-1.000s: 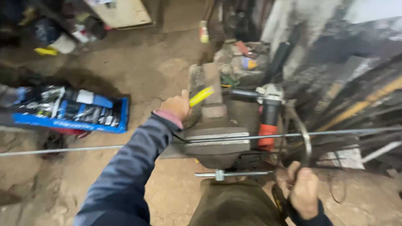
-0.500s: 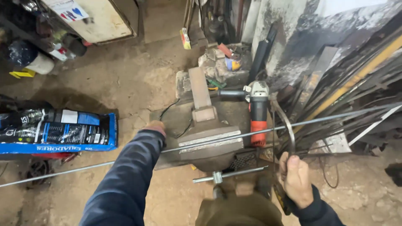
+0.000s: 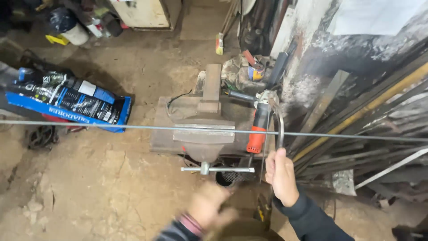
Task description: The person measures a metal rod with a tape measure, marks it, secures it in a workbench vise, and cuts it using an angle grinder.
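Note:
A grey bench vise (image 3: 204, 129) stands on a metal stand in the middle of the view. A long thin steel rod (image 3: 111, 126) runs across its jaws from left to right. My right hand (image 3: 281, 176) grips a curved piece of thin metal rod (image 3: 281, 125) to the right of the vise. My left hand (image 3: 208, 209) is blurred, low in the view, below the vise's handle bar (image 3: 217, 169), with its fingers apart and nothing in them. An orange and grey angle grinder (image 3: 259, 122) lies on the stand beside the vise.
A blue box of tools (image 3: 67, 105) sits on the dirt floor at left. Long metal bars and strips (image 3: 356, 120) lean against the wall at right. Cans and clutter (image 3: 254, 69) lie behind the vise. A cabinet (image 3: 142, 13) stands at the back.
My left hand has left the vise and rod and pulled back toward me. The long rod now lies level across the jaws. The yellow thing seen earlier is out of view.

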